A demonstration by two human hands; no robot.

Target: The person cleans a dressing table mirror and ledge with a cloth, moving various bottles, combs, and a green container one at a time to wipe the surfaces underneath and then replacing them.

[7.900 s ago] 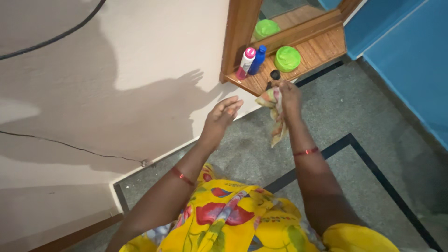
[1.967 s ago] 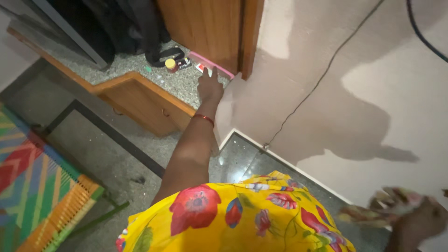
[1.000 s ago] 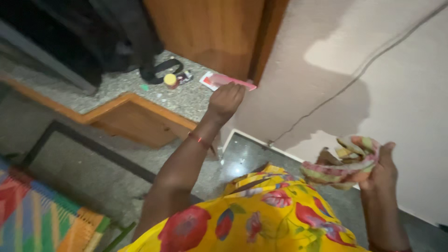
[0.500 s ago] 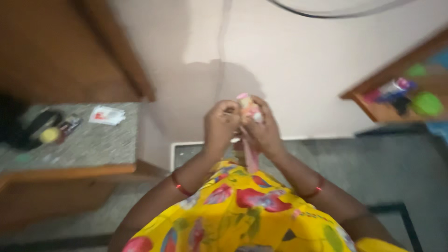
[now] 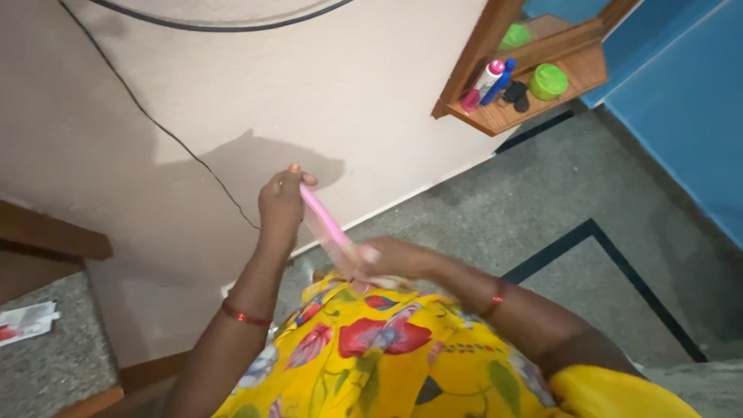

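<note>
My left hand (image 5: 282, 203) is raised in front of the pale wall and pinches the upper end of a long pink comb-like thing (image 5: 325, 219). My right hand (image 5: 387, 259) is blurred, close to my chest, and grips the lower end of that pink thing; a scrap of cloth seems bunched under it, though the blur hides its shape. The pink thing runs slanted between the two hands. Below them is my yellow flowered garment (image 5: 387, 356).
A wooden wall shelf (image 5: 534, 93) at upper right holds a white bottle with a pink cap, a blue bottle, green lids and small dark items. A black cable (image 5: 162, 135) runs down the wall. A granite ledge (image 5: 46, 364) with a paper packet lies lower left. Blue wall at right.
The view swung from the granite ledge at the left back toward the wall and the shelf. My hands came together at my chest, then my left hand lifted away, stretching the pink thing out.
</note>
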